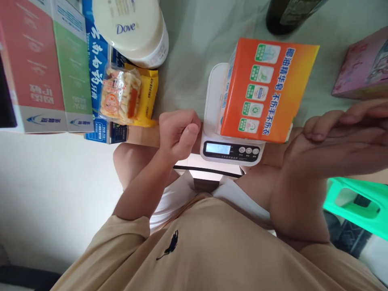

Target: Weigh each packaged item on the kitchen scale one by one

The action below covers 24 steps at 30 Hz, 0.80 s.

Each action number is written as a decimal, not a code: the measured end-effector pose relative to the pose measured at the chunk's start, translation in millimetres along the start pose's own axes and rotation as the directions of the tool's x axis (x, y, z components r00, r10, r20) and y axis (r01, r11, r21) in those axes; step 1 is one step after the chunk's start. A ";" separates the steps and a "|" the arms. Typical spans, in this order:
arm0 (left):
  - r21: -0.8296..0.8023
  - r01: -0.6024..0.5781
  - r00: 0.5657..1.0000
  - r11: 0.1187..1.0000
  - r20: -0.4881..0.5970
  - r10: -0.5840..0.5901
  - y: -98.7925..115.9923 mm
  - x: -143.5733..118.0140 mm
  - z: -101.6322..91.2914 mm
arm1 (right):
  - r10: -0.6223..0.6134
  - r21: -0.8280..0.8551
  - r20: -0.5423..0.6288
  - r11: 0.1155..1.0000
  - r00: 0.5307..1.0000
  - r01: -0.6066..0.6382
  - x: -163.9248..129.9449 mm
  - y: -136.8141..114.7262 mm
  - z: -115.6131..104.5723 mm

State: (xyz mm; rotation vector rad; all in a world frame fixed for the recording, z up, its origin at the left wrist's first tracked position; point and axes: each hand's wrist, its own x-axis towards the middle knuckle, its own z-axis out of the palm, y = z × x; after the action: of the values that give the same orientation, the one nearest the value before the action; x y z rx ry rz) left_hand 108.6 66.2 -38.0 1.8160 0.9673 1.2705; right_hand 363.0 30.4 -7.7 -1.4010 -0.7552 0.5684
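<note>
An orange soap box (266, 93) with Chinese lettering rests on a white digital scale (214, 93). The scale's small screen is lit, but its figures are too faint to read. Just left of the scale, my left hand (180, 133) is closed in a fist at the table's near edge, with no object showing in it. To the right of the soap box, my right hand (342, 137) is bent outward and somewhat blurred. Its fingers appear loosely spread toward the right edge of the view, and I see nothing held. Neither hand visibly grips the box.
At left are a white Dove tub (130, 28), a blue toothpaste box (106, 131), a wrapped snack (121, 95), a yellow packet (148, 97) and a red-green carton (39, 60). A dark bottle (283, 18) and pink box (360, 66) stand right; a green stool (360, 202) is below.
</note>
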 end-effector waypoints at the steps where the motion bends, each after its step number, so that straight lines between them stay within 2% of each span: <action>1: -0.022 -0.007 1.000 1.000 0.000 0.007 0.0 -1.5 -0.4 | -0.100 0.036 -0.107 0.994 0.989 0.105 -3.2 0.6 10.2; 2: -0.045 -0.015 1.000 0.999 0.002 0.015 0.1 -2.9 -0.9 | -0.169 0.062 -0.190 0.981 0.967 0.184 -6.4 0.4 18.9; 3: -0.067 -0.024 1.000 0.997 0.006 0.025 0.6 -4.1 -1.4 | -0.212 0.064 -0.211 0.971 0.954 0.230 -9.3 -1.0 25.5; 7: -0.118 -0.083 0.996 0.989 0.027 0.087 4.3 -6.9 -4.6 | -0.308 -0.034 -0.113 0.951 0.945 0.306 -14.8 -16.2 30.7; 9: -0.122 -0.100 0.994 0.987 0.026 0.104 6.5 -6.6 -7.1 | -0.414 -0.115 0.019 0.903 0.910 0.413 -11.2 -27.5 26.0; 10: -0.125 -0.112 0.993 0.986 0.018 0.115 7.6 -5.9 -8.8 | -0.463 -0.163 0.130 0.862 0.877 0.480 -7.5 -34.1 23.8; 12: -0.133 -0.141 0.990 0.981 -0.008 0.141 9.3 -3.3 -12.8 | -0.486 -0.253 0.428 0.745 0.762 0.617 1.6 -49.7 23.0; 13: -0.138 -0.152 0.988 0.979 -0.022 0.151 9.9 -1.4 -15.2 | -0.459 -0.282 0.564 0.674 0.687 0.682 6.1 -58.5 24.9; 15: -0.152 -0.175 0.984 0.973 -0.051 0.169 11.0 3.5 -19.9 | -0.314 -0.329 0.773 0.544 0.551 0.772 13.1 -75.8 33.2; 17: -0.176 -0.193 0.980 0.965 -0.078 0.181 12.0 8.6 -23.7 | -0.150 -0.355 0.877 0.439 0.456 0.825 16.9 -89.1 44.1; 21: -0.202 -0.179 0.984 0.963 -0.054 0.172 15.3 13.9 -26.4 | 0.098 -0.328 0.945 0.251 0.313 0.911 22.4 -94.7 57.3; 24: -0.190 -0.165 0.986 0.968 -0.003 0.167 17.8 11.6 -26.3 | 0.178 -0.296 0.947 0.173 0.266 0.939 26.5 -87.5 58.2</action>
State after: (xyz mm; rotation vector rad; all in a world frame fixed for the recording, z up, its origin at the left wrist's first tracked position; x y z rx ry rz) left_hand 89.4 71.4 -10.7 1.7819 0.6723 1.4003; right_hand 329.3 79.2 83.0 -1.5645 -2.8258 0.1761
